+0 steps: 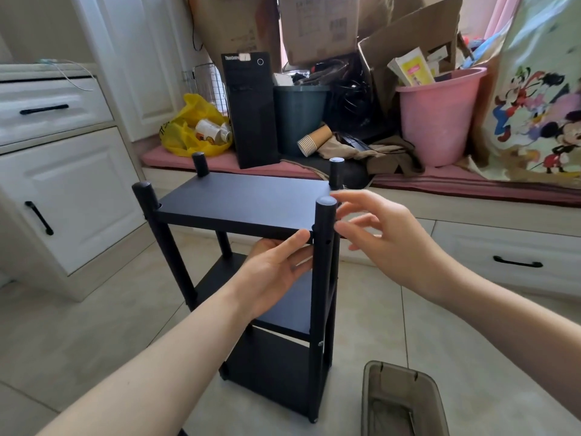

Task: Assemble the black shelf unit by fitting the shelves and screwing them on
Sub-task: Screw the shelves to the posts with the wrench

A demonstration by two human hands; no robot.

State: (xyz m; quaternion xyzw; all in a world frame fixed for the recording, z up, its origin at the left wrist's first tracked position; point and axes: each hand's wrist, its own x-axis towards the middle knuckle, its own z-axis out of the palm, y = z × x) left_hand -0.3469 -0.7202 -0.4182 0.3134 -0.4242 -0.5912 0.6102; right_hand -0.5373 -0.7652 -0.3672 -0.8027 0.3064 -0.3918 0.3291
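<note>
The black shelf unit (pixel 270 366) stands upright on the tiled floor, with round posts at its corners and three boards in view. Its top shelf (pixel 239 199) lies between the post tops. My left hand (pixel 276 272) reaches under the front edge of that shelf, palm up, thumb pressed against the edge beside the near right post (pixel 323 278). My right hand (pixel 386 237) hovers just right of that post, fingers spread and relaxed, holding nothing. A silver screw head (pixel 320 343) shows lower on the same post.
A translucent brown plastic box (pixel 399 404) sits on the floor at the lower right. White cabinets (pixel 59 184) stand to the left. Behind the unit a low ledge carries a black computer tower (pixel 251 111), a dark bin, a pink bucket (pixel 437 121), paper cups and cardboard boxes.
</note>
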